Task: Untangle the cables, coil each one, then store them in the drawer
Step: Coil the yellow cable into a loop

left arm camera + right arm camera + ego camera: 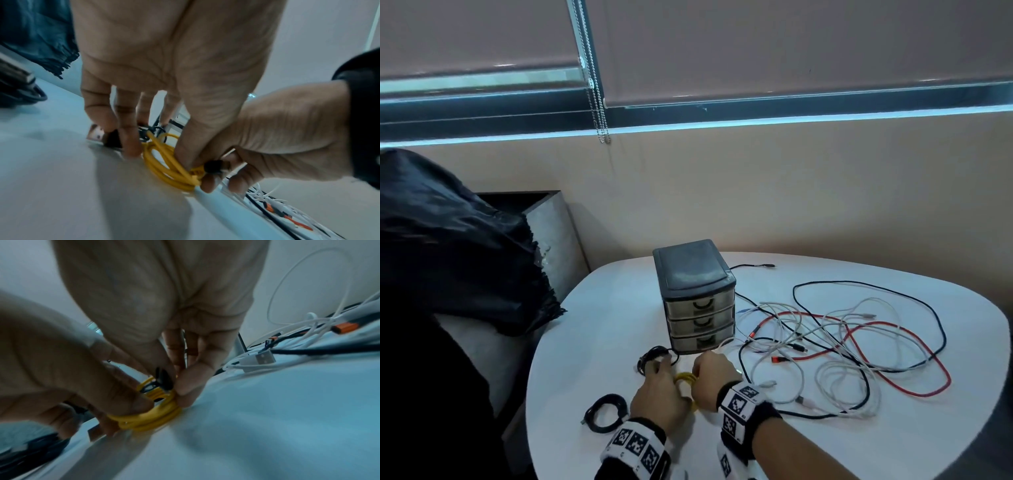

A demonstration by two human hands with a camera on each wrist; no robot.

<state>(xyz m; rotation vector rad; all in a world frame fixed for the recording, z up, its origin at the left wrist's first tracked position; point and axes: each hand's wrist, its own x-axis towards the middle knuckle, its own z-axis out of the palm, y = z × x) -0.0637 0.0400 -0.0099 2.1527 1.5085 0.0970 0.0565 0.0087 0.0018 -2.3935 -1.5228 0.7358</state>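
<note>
Drawers (699,322) shut, contents unclear; hands (681,387) pinch yellow cable (164,164).

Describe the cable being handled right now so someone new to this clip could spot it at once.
On the white rounded table, look just in front of the small grey three-drawer plastic organiser. Between the left hand and right hand sits a small coiled yellow cable, pinched by both. It is the only yellow one; the others are black, white or red.

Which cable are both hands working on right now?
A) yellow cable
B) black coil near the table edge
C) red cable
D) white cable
A: the left hand and the right hand both pinch the coiled yellow cable just above the table.
</note>
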